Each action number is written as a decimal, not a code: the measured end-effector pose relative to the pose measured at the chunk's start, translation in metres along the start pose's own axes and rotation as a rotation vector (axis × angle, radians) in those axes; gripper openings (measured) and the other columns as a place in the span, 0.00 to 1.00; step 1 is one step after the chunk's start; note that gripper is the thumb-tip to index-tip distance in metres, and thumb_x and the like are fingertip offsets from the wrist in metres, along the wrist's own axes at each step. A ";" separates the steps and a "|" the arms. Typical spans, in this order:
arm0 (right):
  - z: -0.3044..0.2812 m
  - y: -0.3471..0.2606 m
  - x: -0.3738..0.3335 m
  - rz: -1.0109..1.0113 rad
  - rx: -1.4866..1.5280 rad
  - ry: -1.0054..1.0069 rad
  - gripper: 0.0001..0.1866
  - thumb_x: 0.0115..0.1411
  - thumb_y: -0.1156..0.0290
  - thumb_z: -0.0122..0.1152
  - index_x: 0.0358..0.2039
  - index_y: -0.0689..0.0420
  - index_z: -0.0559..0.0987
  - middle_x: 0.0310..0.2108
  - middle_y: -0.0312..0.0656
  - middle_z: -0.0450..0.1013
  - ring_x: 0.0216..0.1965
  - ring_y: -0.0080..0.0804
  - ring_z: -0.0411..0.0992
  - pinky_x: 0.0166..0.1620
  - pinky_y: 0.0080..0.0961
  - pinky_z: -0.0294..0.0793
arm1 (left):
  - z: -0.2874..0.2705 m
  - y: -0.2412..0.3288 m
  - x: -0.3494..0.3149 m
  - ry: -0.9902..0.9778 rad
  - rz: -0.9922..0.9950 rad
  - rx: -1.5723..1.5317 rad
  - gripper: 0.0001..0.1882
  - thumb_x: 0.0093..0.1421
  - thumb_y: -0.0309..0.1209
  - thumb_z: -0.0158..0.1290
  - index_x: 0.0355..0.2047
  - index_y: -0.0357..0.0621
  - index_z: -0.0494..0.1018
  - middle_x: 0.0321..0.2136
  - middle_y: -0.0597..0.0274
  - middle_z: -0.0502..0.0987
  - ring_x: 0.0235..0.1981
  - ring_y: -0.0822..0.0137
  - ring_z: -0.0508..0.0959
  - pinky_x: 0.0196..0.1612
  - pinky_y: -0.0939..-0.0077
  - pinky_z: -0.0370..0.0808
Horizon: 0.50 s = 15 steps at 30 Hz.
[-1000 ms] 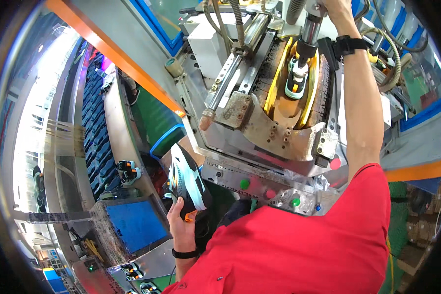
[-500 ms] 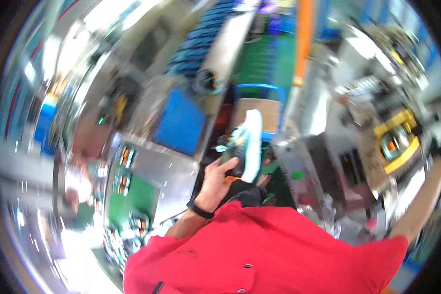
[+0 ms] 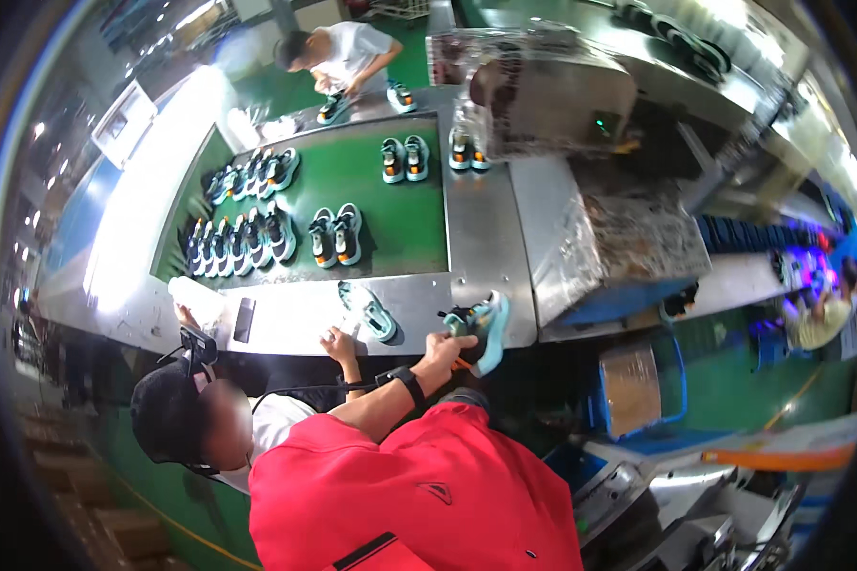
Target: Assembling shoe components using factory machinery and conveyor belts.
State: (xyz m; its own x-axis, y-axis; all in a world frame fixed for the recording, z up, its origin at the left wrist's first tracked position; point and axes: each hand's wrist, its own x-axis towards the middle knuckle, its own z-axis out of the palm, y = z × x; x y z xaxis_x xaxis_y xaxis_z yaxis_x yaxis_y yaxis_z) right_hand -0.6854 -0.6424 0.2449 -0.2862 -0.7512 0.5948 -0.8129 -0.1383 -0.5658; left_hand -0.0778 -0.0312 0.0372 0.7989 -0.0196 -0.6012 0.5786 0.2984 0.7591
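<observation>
My left hand [image 3: 440, 354], with a black band at its wrist, is closed around the heel part of a sneaker [image 3: 488, 333]. The sneaker has a dark upper, a pale mint sole and orange touches, and it is held tilted just over the front edge of the metal table [image 3: 490, 247]. To its left another pale mint shoe [image 3: 368, 309] lies on the tabletop, close to a co-worker's hand [image 3: 337, 344]. My right hand is out of view.
A co-worker in a black cap [image 3: 167, 409] stands close on my left; another person [image 3: 352, 57] handles a shoe across the table. Several sneakers [image 3: 238, 241] stand on the green surface [image 3: 390, 214]. A plastic-wrapped machine [image 3: 548, 100] and a blue cart [image 3: 631, 388] are to the right.
My view has swung left, toward the green-topped table and the co-workers. The sneaker stays in my left hand and is now by the table edge. My right arm has left the view.
</observation>
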 end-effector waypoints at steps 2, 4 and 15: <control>0.030 -0.046 -0.021 -0.013 0.055 -0.055 0.20 0.57 0.67 0.63 0.47 0.64 0.74 0.34 0.42 0.76 0.34 0.29 0.74 0.35 0.24 0.74 | -0.029 0.013 0.048 0.133 0.047 -0.035 0.13 0.50 0.25 0.62 0.34 0.30 0.76 0.29 0.54 0.78 0.25 0.61 0.78 0.26 0.67 0.75; 0.062 -0.089 -0.045 -0.036 0.112 -0.124 0.19 0.58 0.68 0.63 0.47 0.64 0.74 0.34 0.42 0.77 0.34 0.29 0.74 0.35 0.24 0.73 | -0.053 0.043 0.092 0.245 0.037 0.014 0.14 0.49 0.25 0.62 0.35 0.30 0.75 0.29 0.54 0.78 0.26 0.61 0.78 0.27 0.68 0.75; 0.276 -0.370 -0.183 -0.250 0.517 -0.862 0.18 0.64 0.65 0.56 0.51 0.61 0.73 0.40 0.45 0.76 0.38 0.38 0.76 0.39 0.28 0.77 | -0.217 0.102 0.305 0.802 0.276 0.841 0.19 0.50 0.28 0.48 0.44 0.37 0.65 0.38 0.35 0.76 0.42 0.37 0.76 0.46 0.50 0.73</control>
State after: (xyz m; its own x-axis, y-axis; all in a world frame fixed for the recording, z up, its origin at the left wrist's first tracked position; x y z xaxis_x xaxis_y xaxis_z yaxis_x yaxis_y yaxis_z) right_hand -0.1925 -0.6323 0.1876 0.4869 -0.8418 0.2332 -0.4240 -0.4612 -0.7795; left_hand 0.1895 0.2002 -0.1232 0.7557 0.6377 -0.1492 0.5685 -0.5256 0.6329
